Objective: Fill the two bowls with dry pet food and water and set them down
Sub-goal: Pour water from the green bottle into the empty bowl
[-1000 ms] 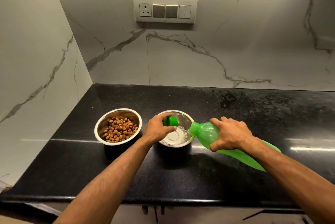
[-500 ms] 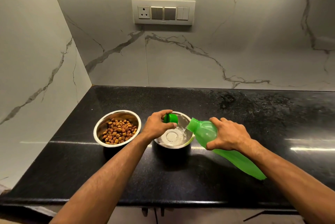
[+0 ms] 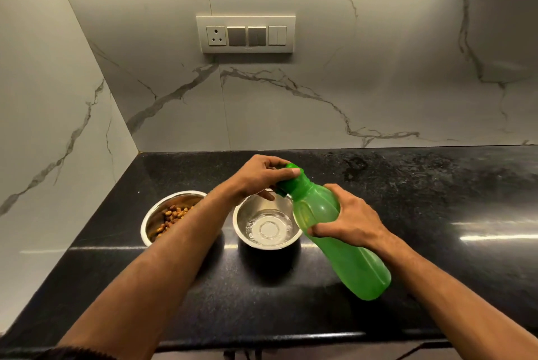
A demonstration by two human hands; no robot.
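Two steel bowls stand side by side on the black counter. The left bowl (image 3: 155, 215) holds brown dry pet food, partly hidden by my left forearm. The right bowl (image 3: 247, 215) has a shallow layer of water in its bottom. My right hand (image 3: 348, 218) grips the body of a green plastic bottle (image 3: 343, 260), tilted with its neck up and to the left, just right of the water bowl. My left hand (image 3: 259, 177) holds the green cap (image 3: 292, 177) on the bottle's mouth, above the water bowl's far rim.
The black granite counter (image 3: 407, 214) runs from the left corner to the right edge, with a wet patch at the back. Marble walls close off the back and left. A switch and socket panel (image 3: 246, 34) sits on the back wall. The counter's front edge is close to me.
The bottle has swung up from its pouring tilt, and no water runs into the right bowl now. My left hand has brought the cap onto the bottle's mouth.
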